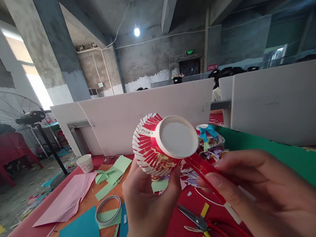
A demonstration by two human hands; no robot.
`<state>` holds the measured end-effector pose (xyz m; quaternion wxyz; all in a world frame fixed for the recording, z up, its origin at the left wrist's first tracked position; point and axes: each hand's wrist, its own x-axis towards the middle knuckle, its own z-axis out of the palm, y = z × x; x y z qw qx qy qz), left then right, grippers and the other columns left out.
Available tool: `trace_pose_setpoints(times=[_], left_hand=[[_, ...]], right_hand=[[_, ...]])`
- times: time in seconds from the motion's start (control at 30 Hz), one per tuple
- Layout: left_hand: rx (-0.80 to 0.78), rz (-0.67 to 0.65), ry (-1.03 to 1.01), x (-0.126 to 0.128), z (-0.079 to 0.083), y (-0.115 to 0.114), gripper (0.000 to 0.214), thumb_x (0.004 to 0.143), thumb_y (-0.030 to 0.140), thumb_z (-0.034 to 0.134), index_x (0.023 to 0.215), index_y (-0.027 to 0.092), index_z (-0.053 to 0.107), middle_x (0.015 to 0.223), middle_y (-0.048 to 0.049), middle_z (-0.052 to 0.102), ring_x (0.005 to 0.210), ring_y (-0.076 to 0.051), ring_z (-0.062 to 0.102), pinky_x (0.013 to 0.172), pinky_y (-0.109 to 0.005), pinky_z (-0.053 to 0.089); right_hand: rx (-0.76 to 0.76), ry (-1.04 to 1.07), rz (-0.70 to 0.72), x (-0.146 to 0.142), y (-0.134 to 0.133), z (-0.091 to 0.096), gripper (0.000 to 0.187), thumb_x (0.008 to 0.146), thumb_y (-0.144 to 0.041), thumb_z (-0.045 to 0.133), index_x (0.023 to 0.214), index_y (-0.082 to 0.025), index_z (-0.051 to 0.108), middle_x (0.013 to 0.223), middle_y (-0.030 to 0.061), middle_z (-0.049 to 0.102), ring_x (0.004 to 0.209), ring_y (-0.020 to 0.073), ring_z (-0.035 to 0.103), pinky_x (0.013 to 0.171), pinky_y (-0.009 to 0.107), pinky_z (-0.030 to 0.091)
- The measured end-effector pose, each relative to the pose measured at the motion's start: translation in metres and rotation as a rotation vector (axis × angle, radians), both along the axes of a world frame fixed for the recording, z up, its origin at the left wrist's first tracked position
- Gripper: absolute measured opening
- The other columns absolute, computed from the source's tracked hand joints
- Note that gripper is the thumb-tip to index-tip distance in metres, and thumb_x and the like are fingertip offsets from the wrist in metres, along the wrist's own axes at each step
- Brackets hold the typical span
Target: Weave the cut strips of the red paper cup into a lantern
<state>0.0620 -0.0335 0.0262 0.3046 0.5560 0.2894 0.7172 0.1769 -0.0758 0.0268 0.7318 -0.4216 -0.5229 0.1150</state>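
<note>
A red and white paper cup is raised before me, its round base turned my way. Its side is cut into narrow strips that fan outward around the base. My left hand grips the fanned strips from below, thumb and fingers closed on them. Between the thumb and fingers of my right hand is a red paper strip with a white end. The strip reaches up to the cup's lower right edge; whether it is joined there I cannot tell. Red-handled scissors lie open on the table below.
At the left lie a tape roll, blue sheets, pink paper and green paper. A paper cup stands near eyeglasses. Behind my hands is a cup craft with a blue bow. White partitions line the back.
</note>
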Motion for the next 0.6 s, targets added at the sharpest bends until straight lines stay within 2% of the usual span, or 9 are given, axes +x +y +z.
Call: trace_pose_setpoints(times=[0.07, 0.1, 0.23, 0.33, 0.4, 0.47, 0.53, 0.6], left_hand=[[-0.028, -0.023, 0.003, -0.001, 0.002, -0.004, 0.011, 0.066, 0.011, 0.075, 0.072, 0.02, 0.074, 0.088, -0.003, 0.074, 0.085, -0.019, 0.069, 0.077, -0.023, 0.054], [-0.062, -0.077, -0.004, -0.002, 0.005, -0.007, 0.011, 0.067, 0.012, 0.076, 0.074, 0.02, 0.075, 0.088, -0.0027, 0.075, 0.086, -0.019, 0.069, 0.077, -0.023, 0.055], [-0.253, -0.42, -0.086, -0.005, 0.014, -0.015, 0.008, 0.07, 0.015, 0.076, 0.074, 0.022, 0.078, 0.073, -0.0007, 0.077, 0.081, -0.02, 0.072, 0.074, -0.026, 0.057], [-0.368, -0.576, -0.185, -0.004, 0.017, -0.015, 0.011, 0.07, 0.011, 0.076, 0.072, 0.021, 0.078, 0.067, 0.0003, 0.077, 0.07, -0.016, 0.071, 0.068, -0.022, 0.057], [-0.403, -0.619, -0.233, -0.002, 0.017, -0.014, 0.01, 0.071, 0.011, 0.075, 0.074, 0.02, 0.079, 0.068, 0.0, 0.077, 0.07, -0.014, 0.071, 0.068, -0.02, 0.056], [-0.408, -0.644, -0.274, 0.0, 0.018, -0.016, 0.01, 0.072, 0.012, 0.075, 0.069, 0.02, 0.077, 0.064, 0.0017, 0.075, 0.068, -0.012, 0.069, 0.069, -0.019, 0.055], [-0.404, -0.645, -0.309, 0.002, 0.019, -0.02, 0.015, 0.073, 0.012, 0.075, 0.06, 0.02, 0.075, 0.057, 0.0036, 0.071, 0.061, -0.01, 0.066, 0.066, -0.018, 0.055], [-0.405, -0.619, -0.316, 0.004, 0.02, -0.025, 0.014, 0.073, 0.012, 0.075, 0.06, 0.019, 0.074, 0.058, 0.0029, 0.072, 0.058, -0.009, 0.065, 0.062, -0.017, 0.053]], right_hand=[[-0.025, -0.08, -0.002, 0.001, -0.003, 0.002, 0.012, 0.078, -0.021, 0.067, 0.078, -0.033, 0.063, 0.07, -0.0096, 0.069, 0.051, 0.0065, 0.066, 0.04, 0.004, 0.049], [-0.035, -0.138, -0.002, 0.002, -0.005, 0.003, 0.012, 0.079, -0.02, 0.066, 0.077, -0.032, 0.063, 0.07, -0.0094, 0.069, 0.052, 0.0069, 0.066, 0.041, 0.005, 0.049], [-0.011, -0.35, -0.02, 0.008, -0.01, 0.007, 0.014, 0.079, -0.017, 0.065, 0.081, -0.03, 0.062, 0.074, -0.0081, 0.072, 0.068, 0.0109, 0.07, 0.059, 0.012, 0.056], [0.012, -0.459, -0.064, 0.011, -0.009, 0.009, 0.013, 0.081, -0.016, 0.062, 0.082, -0.029, 0.06, 0.076, -0.0067, 0.072, 0.067, 0.0121, 0.069, 0.059, 0.017, 0.055], [0.02, -0.513, -0.078, 0.011, -0.007, 0.009, 0.013, 0.082, -0.015, 0.06, 0.082, -0.028, 0.059, 0.077, -0.006, 0.072, 0.066, 0.0122, 0.069, 0.059, 0.018, 0.055], [0.035, -0.552, -0.088, 0.011, -0.007, 0.01, 0.014, 0.082, -0.013, 0.06, 0.083, -0.027, 0.058, 0.079, -0.006, 0.072, 0.067, 0.0119, 0.069, 0.06, 0.019, 0.054], [0.049, -0.581, -0.097, 0.01, -0.01, 0.011, 0.019, 0.08, -0.01, 0.062, 0.085, -0.027, 0.056, 0.079, -0.0069, 0.071, 0.068, 0.0109, 0.068, 0.062, 0.018, 0.054], [0.071, -0.616, -0.089, 0.01, -0.014, 0.013, 0.025, 0.077, -0.006, 0.063, 0.087, -0.027, 0.054, 0.079, -0.0079, 0.07, 0.068, 0.0098, 0.067, 0.064, 0.016, 0.053]])
